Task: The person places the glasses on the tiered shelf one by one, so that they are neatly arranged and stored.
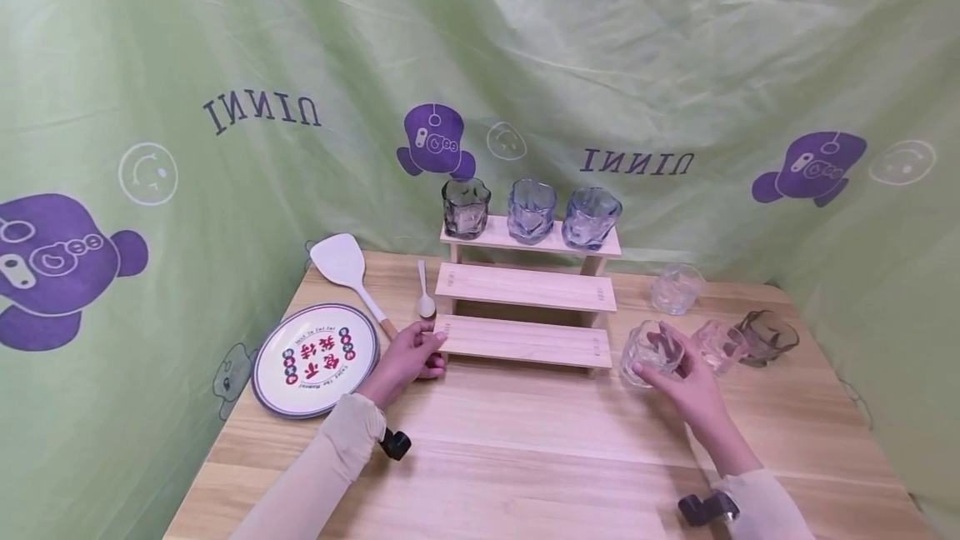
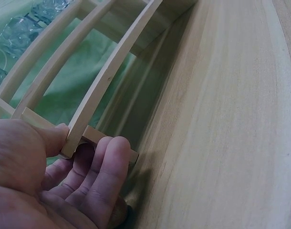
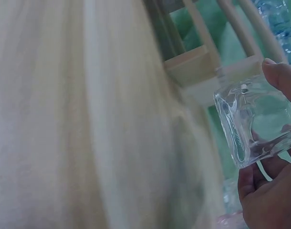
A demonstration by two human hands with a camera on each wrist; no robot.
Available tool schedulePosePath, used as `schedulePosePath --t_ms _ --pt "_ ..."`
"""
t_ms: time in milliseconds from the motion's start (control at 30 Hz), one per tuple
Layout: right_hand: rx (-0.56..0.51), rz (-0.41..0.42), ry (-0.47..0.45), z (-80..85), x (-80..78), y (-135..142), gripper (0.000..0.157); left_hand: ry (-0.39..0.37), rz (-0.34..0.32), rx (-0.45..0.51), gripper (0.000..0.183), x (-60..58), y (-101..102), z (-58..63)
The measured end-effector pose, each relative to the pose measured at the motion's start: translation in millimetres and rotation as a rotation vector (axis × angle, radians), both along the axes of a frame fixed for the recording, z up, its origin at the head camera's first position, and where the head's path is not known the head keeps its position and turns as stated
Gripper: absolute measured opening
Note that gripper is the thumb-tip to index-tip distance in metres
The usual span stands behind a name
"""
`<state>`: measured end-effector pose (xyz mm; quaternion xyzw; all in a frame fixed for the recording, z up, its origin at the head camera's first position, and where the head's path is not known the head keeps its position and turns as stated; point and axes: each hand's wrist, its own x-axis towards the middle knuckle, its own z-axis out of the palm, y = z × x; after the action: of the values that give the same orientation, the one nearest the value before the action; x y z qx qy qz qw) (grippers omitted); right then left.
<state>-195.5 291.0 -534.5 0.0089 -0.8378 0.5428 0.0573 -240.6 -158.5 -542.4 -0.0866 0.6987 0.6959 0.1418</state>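
Observation:
A three-tier wooden rack (image 1: 525, 340) stands on the table. My left hand (image 1: 408, 359) pinches the left end of its lowest board, thumb above and fingers beneath, as the left wrist view shows. To the right of the rack, my right hand (image 1: 690, 386) holds a clear wavy glass (image 1: 642, 354) between thumb and fingers; the right wrist view shows this glass (image 3: 245, 121) tilted. Across the top tier sit a grey glass (image 1: 466, 211) and two blue glasses (image 1: 531, 213). The two lower boards are bare.
Right of the rack are another clear glass (image 1: 675, 288), a pink glass (image 1: 722, 347) and a dark grey glass (image 1: 767, 338). On the left lie a plate (image 1: 318, 397) with red lettering, a white spatula (image 1: 341, 261) and a small spoon (image 1: 425, 303). Green curtain (image 1: 360, 23) surrounds the table.

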Motion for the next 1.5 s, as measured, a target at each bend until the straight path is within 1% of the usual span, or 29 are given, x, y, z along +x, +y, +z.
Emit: schedulePosePath --t_ms 100,200,333,433,600,733,933,1133,1233,1333,1433,1500 --pt "-0.014 0.019 0.041 13.6 -2.8 -5.6 0.084 0.001 0.004 0.0 0.048 0.1 -0.8 -0.5" --pt "0.011 0.048 0.084 27.5 -6.6 -11.2 0.083 0.005 0.002 0.003 0.047 0.9 -1.2 -1.3" --pt "0.035 0.096 0.094 44.0 -11.6 -21.6 0.084 0.004 -0.006 0.003 0.047 2.4 -1.5 -2.6" --pt "0.016 0.13 0.085 54.0 -18.1 -33.2 0.084 0.008 -0.007 -0.005 0.048 2.3 -2.0 -2.7" --pt "-0.04 0.181 0.09 68.0 -37.0 -62.3 0.083 0.013 -0.009 -0.011 0.049 0.6 -2.7 -1.1" --pt "-0.103 0.216 0.09 76.9 -57.6 -95.0 0.084 0.019 -0.01 -0.012 0.048 -0.6 -3.4 -0.3" --pt "-0.145 0.27 0.093 83.2 -86.7 -147.0 0.083 0.01 0.0 -0.013 0.048 -0.9 -3.2 -0.6" --pt "-0.157 0.314 0.097 86.3 -103.6 -186.9 0.083 0.025 -0.012 -0.006 0.049 -1.9 -2.5 -3.4" --pt "-0.156 0.328 0.095 87.0 -108.3 -204.2 0.086 0.024 -0.005 -0.001 0.048 -1.8 -2.6 -3.7" --pt "-0.16 0.325 0.103 86.3 -109.8 -220.2 0.088 0.029 -0.001 0.005 0.045 -0.9 -2.3 -3.7" --pt "-0.126 0.285 0.115 82.9 -107.5 -233.9 0.089 0.028 -0.006 0.009 0.044 -0.1 -1.7 -3.4" --pt "-0.088 0.238 0.122 78.7 -105.0 -242.0 0.089 0.023 -0.007 0.009 0.044 0.3 -1.6 -3.0"
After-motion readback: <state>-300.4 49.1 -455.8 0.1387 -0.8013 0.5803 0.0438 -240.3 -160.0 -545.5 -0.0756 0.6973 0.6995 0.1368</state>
